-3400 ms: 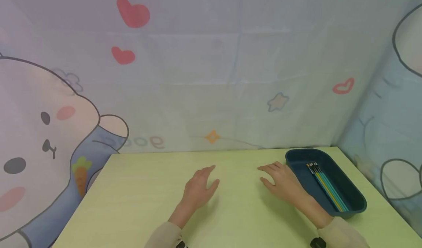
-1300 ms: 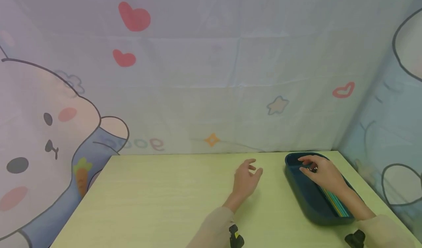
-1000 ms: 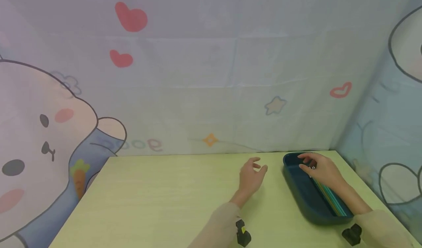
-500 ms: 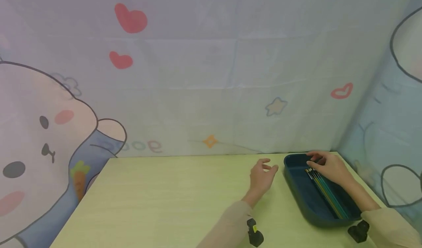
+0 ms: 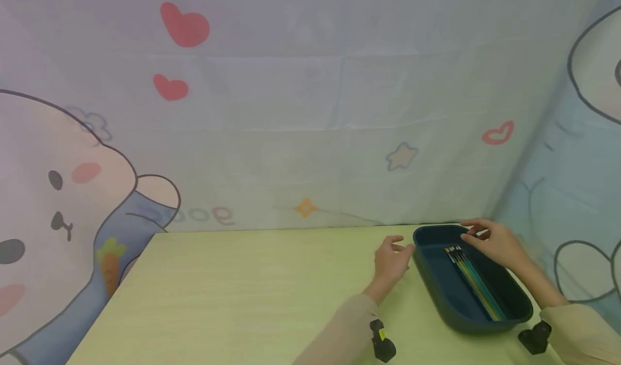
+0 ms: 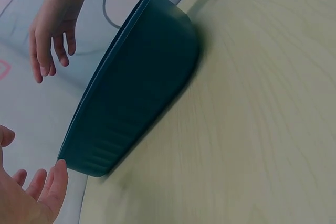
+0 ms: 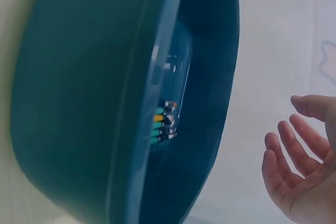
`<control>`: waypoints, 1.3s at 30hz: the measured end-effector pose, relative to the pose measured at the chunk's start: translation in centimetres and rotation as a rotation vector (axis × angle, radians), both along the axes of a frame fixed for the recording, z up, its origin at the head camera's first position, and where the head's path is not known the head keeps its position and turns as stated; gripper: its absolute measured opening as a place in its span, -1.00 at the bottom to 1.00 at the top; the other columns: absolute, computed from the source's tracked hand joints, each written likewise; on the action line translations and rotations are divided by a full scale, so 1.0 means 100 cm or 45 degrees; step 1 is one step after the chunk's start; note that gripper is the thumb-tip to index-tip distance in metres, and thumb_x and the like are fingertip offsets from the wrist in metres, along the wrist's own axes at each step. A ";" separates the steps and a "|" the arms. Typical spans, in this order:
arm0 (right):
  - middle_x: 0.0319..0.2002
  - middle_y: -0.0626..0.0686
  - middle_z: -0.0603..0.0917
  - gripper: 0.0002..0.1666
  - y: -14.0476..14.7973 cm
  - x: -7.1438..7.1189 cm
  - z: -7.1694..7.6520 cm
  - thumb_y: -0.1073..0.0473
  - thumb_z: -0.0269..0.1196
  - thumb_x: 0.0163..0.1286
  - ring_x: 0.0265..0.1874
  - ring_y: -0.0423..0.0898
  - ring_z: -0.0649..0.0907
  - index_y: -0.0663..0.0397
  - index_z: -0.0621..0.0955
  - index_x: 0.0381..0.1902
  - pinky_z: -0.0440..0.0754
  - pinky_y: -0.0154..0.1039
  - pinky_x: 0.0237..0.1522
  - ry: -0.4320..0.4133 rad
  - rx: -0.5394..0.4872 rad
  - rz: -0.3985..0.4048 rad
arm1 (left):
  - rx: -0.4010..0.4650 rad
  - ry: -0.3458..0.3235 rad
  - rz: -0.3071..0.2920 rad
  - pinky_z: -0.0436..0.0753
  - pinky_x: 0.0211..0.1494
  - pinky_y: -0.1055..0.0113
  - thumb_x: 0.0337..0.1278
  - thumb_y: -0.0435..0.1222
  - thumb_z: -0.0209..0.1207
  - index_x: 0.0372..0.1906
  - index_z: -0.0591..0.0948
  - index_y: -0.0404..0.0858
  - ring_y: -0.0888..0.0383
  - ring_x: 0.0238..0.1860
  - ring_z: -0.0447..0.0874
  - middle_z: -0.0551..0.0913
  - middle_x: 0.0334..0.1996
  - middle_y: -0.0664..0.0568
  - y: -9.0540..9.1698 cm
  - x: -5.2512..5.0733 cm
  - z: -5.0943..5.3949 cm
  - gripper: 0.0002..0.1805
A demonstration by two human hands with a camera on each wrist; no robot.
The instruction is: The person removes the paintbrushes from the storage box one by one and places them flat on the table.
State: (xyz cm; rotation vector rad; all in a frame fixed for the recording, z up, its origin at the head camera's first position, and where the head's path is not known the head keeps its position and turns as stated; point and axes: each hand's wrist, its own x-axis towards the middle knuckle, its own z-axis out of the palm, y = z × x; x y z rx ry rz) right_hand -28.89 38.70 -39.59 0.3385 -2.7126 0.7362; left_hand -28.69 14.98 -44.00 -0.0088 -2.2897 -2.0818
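A dark teal plastic bin (image 5: 466, 322) stands at the table's right side. Inside it lies a bundle of several thin teal and yellow sticks (image 5: 477, 287) with dark and silvery ends; whether they are paintbrushes or pencils I cannot tell. My left hand (image 5: 390, 260) is beside the bin's left rim, fingers loosely bent and holding nothing. In the left wrist view its fingertip (image 6: 62, 164) overlaps a bin corner; contact is unclear. My right hand (image 5: 499, 246) hovers at the bin's far right rim, relaxed and holding nothing. The right wrist view shows the stick ends (image 7: 167, 121) within the bin.
A pale yellow wood-grain table (image 5: 233, 295) extends left of the bin. Behind it hangs a printed cloth (image 5: 291, 111), and another cloth side (image 5: 543, 203) rises close to the right hand. Dark wrist devices (image 5: 382, 343) sit at both sleeves.
The left hand has moved right across the table to the bin's side. My right hand has passed over the bin and the sticks to the far right rim. The sticks stay in the bin.
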 end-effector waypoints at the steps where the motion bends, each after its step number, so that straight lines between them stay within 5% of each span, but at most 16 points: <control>1: -0.25 0.23 0.69 -0.54 0.002 0.000 0.000 0.08 0.27 0.32 -0.39 0.02 0.69 0.26 0.57 0.08 0.54 -0.34 -0.55 -0.003 0.002 -0.006 | 0.006 -0.006 -0.002 0.59 -0.57 0.42 0.05 -0.19 0.30 -0.01 0.61 -0.17 0.14 -0.62 0.61 0.64 -0.38 0.06 0.001 0.000 -0.001 -0.64; 13: -0.26 0.29 0.69 -0.45 0.027 0.003 -0.004 0.05 0.23 0.35 -0.39 0.10 0.69 0.36 0.49 0.13 0.60 -0.22 -0.47 -0.042 0.011 -0.058 | 0.058 -0.043 -0.025 0.62 -0.54 0.41 0.03 -0.24 0.32 0.00 0.60 -0.22 0.08 -0.58 0.64 0.61 -0.38 0.08 0.018 0.003 -0.012 -0.62; 18: -0.25 0.29 0.70 -0.46 0.035 0.003 -0.009 0.05 0.24 0.34 -0.40 0.02 0.70 0.34 0.51 0.13 0.60 -0.26 -0.47 -0.049 -0.021 -0.072 | 0.072 -0.061 -0.017 0.65 -0.54 0.37 0.00 -0.26 0.32 0.01 0.59 -0.26 -0.13 -0.53 0.70 0.60 -0.38 0.06 0.022 0.005 -0.015 -0.59; 23: -0.19 0.33 0.69 -0.43 0.042 0.003 -0.013 0.03 0.22 0.36 -0.28 0.20 0.69 0.37 0.49 0.15 0.63 -0.20 -0.40 -0.111 -0.048 -0.098 | 0.086 -0.070 -0.038 0.73 -0.47 0.21 0.01 -0.27 0.32 0.04 0.57 -0.28 -0.22 -0.51 0.71 0.59 -0.39 0.06 0.027 0.005 -0.017 -0.57; 26: -0.18 0.36 0.69 -0.42 0.046 0.003 -0.014 0.02 0.21 0.37 -0.23 0.25 0.68 0.40 0.49 0.14 0.64 -0.17 -0.39 -0.143 -0.050 -0.102 | 0.117 -0.076 -0.052 0.75 -0.42 0.10 0.00 -0.30 0.32 0.04 0.56 -0.30 -0.20 -0.53 0.70 0.57 -0.39 0.06 0.031 0.005 -0.018 -0.57; 33: -0.07 0.43 0.64 -0.36 0.054 0.004 -0.022 0.00 0.15 0.41 -0.35 -0.13 0.68 0.45 0.42 0.20 0.72 -0.25 -0.37 -0.315 -0.183 -0.090 | 0.156 -0.091 -0.044 0.76 -0.42 0.09 -0.03 -0.39 0.33 0.01 0.56 -0.31 0.01 -0.57 0.66 0.56 -0.38 0.02 0.036 0.005 -0.018 -0.59; 39: 0.05 0.51 0.54 -0.27 0.061 0.004 -0.028 -0.03 0.07 0.47 -0.18 0.06 0.69 0.53 0.29 0.28 0.75 -0.06 -0.18 -0.468 -0.319 -0.089 | 0.210 -0.103 -0.072 0.76 -0.43 0.17 -0.04 -0.48 0.31 0.03 0.53 -0.34 0.14 -0.50 0.66 0.57 -0.31 -0.10 0.039 0.005 -0.019 -0.56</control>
